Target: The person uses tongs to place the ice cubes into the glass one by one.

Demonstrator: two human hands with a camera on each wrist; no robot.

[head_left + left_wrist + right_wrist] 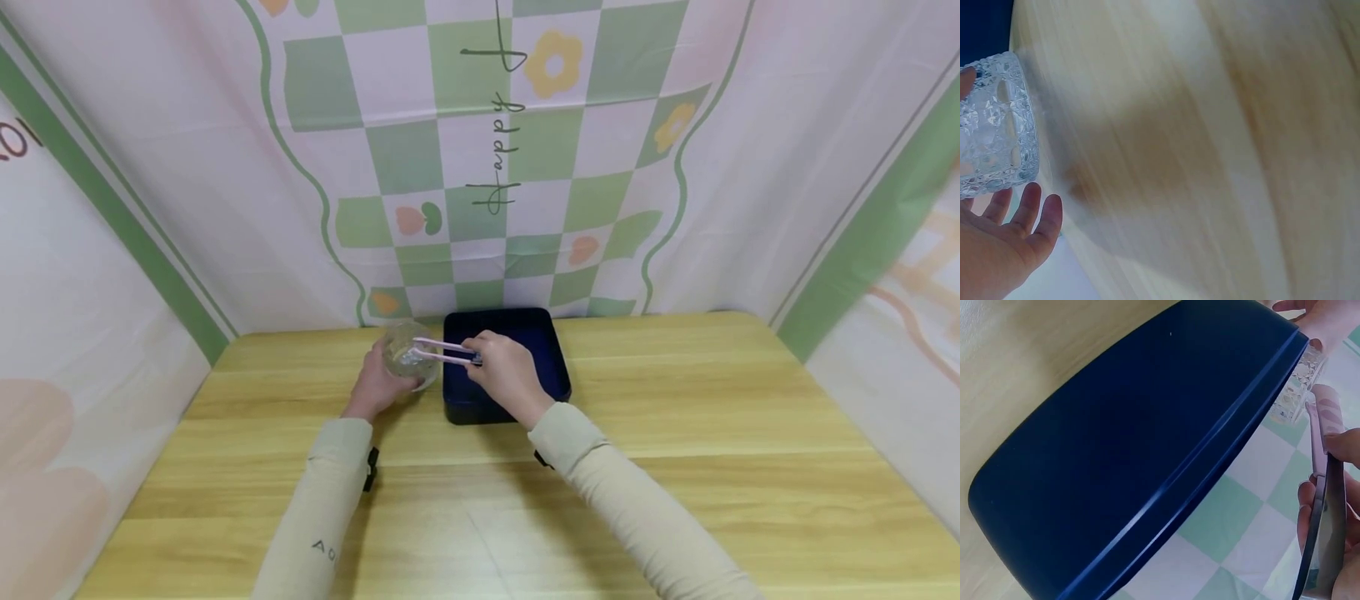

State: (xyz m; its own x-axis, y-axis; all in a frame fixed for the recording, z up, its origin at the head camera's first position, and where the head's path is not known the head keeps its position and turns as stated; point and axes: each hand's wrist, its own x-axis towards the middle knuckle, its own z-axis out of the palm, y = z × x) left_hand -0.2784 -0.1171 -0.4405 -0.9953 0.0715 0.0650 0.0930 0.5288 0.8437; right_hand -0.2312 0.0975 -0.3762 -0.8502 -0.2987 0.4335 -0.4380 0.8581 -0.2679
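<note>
My left hand [381,385] holds a clear textured glass [411,375] by its sides. In the left wrist view the thumb lies on one side of the glass [999,128] and fingers stand along the other. My right hand [510,375] grips metal tongs [1329,531] with pale pink tips, thumb on one arm and fingers on the other. The tongs' tips [422,347] reach left over the mouth of the glass, slightly apart. Pale, clear contents show inside the glass, their kind too small to make out. A dark blue square box [480,412] sits under my right hand.
The wooden table [720,467] reaches back to a curtain [480,150] with green and white checks right behind the box. Similar cloth hangs at left and right. Dark straps [371,469] show at the wrists below the sleeves' cuffs.
</note>
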